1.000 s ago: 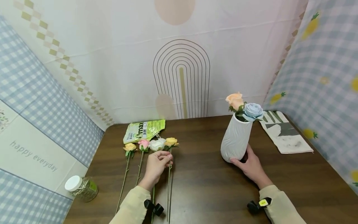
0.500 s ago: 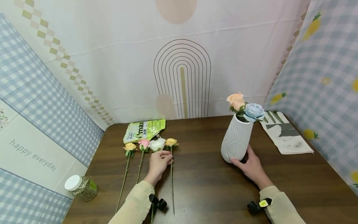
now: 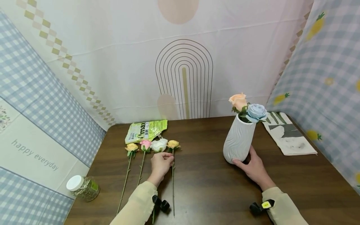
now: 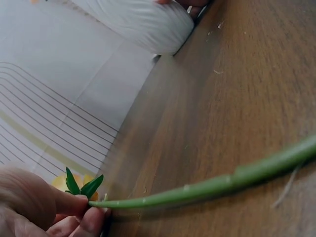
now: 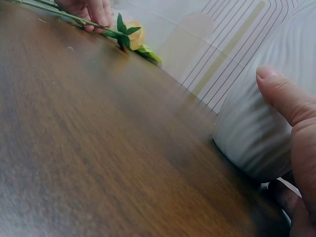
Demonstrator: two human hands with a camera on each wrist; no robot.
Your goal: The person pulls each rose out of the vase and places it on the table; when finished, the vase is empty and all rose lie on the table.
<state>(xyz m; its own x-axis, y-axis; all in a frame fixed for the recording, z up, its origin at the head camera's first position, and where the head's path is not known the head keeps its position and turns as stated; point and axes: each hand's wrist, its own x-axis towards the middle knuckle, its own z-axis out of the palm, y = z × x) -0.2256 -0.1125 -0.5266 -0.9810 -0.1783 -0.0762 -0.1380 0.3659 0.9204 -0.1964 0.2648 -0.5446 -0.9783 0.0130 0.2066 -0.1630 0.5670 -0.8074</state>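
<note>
Head view: the left hand (image 3: 161,164) pinches the rightmost yellow rose (image 3: 173,144) just below its bloom; the right hand (image 3: 255,169) grips the white vase (image 3: 238,140) near its base. Broad tabletop (image 3: 203,175) separates them, its far edge (image 3: 202,119) behind both.

Right hand (image 5: 302,129) against white vase (image 5: 254,136)

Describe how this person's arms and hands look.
The left hand and right hand are bare, without gloves. Pale cream sleeves end in cuffs near the wrists. By each cuff sits a small black device; the right one bears a yellow label.
</note>
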